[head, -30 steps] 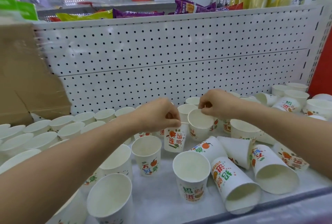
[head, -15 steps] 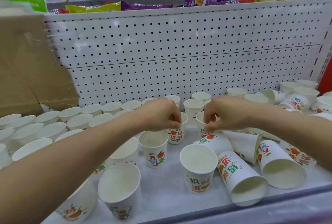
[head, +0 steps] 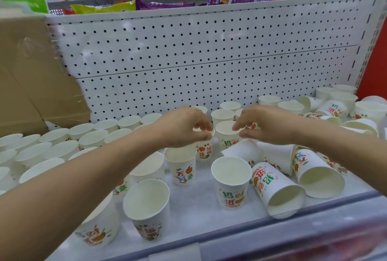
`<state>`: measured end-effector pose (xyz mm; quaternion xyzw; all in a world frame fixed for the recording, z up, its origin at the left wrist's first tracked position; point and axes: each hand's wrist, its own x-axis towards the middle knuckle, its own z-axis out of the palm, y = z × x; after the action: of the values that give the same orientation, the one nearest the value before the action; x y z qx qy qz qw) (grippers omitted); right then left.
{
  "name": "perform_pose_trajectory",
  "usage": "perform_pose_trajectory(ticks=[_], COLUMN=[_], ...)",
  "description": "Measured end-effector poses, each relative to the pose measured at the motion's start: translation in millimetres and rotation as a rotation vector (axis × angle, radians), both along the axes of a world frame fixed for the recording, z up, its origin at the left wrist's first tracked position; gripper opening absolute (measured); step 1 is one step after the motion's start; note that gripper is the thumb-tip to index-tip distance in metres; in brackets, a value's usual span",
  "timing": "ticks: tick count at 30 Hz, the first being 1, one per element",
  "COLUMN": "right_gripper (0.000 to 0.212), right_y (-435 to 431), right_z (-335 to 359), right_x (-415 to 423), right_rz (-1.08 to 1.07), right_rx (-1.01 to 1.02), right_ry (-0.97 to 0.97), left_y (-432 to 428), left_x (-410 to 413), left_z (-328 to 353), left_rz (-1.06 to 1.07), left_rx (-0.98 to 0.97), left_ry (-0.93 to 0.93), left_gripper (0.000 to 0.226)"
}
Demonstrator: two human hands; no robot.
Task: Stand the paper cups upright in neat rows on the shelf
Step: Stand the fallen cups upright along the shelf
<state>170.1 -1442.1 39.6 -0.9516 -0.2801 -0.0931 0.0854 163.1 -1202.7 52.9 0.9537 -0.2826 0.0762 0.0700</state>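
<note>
Two rims were pinched on the shelf (head: 194, 210) — left hand (head: 184, 127) gripped the left cup (head: 204, 151), right hand (head: 270, 124) the right cup (head: 227, 141) beside it.

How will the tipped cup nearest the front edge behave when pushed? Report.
Lying on its side and tapered, the tipped paper cup would likely roll in a curve. Empty and thin-walled, it is probably light and easily crushed.

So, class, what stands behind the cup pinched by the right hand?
An upright cup stands directly behind the pinched cup, another cup beyond it, then the pegboard panel. The right hand hides whatever stands further right.
</note>
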Motion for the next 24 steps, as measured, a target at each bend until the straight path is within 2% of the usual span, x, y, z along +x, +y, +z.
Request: perform_pose_trajectory(ticks=[5, 10, 13, 18, 21, 24], right_gripper=[0.019, 0.017, 0.022, 0.037, 0.039, 0.024], right_y=[-7, -21, -36, -59, -53, -38], right_z=[-3, -16, -21, -13, -19, -24], right_x=[-40, -72, -77, -95, -100, -95], right_rz=[0.062, 0.177, 0.183, 0.213, 0.212, 0.201], right_rx=[0.193, 0.303, 0.327, 0.192, -0.043, -0.209], right_ry=[0.023, 0.029, 0.033, 0.198, 0.029, -0.171], left_y=[-6, -25, -43, -54, -51, -42], left_x=[-56, -117, -122, -105, -106, -112], left_z=[12, -10, -33, -50, -48, -42], left_rz=[-0.018, 0.063, 0.093, 0.227, 0.273, 0.326], left_rx=[-0.047, -0.119, -0.16, -0.169, -0.126, -0.007], left_ry=[0.004, 0.077, 0.043, -0.014, -0.028, -0.07], left_gripper=[0.041, 0.083, 0.091, 0.066, 0.061, 0.06])
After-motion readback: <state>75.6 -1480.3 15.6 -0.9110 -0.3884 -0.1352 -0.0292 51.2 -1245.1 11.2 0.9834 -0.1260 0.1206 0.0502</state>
